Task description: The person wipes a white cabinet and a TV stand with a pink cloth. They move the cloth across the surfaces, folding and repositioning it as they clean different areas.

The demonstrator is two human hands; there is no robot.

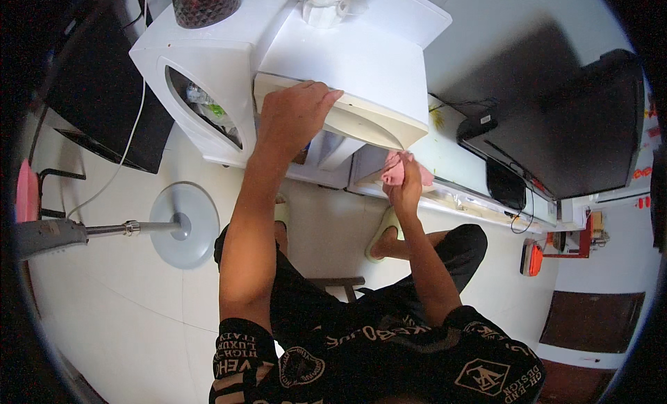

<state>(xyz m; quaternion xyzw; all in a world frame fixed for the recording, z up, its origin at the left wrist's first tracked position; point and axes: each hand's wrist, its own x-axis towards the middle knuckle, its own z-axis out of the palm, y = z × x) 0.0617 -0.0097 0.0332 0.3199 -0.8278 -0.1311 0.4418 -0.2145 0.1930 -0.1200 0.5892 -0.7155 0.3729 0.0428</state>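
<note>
My left hand (297,115) grips the top edge of a cream drawer front (359,117) on a white cabinet (349,55), its thumb lying along the edge. In my right hand (405,182) is a bunched pink cloth (396,168), held just below the right corner of that drawer front. The drawer front has a curved recess along its lower edge. Beneath it, the inside of the cabinet shows partly; what lies in there is mostly hidden.
A dark textured vase (206,5) and a white face mask (324,10) sit on the cabinet. At left stands a fan with a round base (185,224). A television (563,133) is on the right, above a long low cabinet. A wooden stool (344,282) shows between my legs.
</note>
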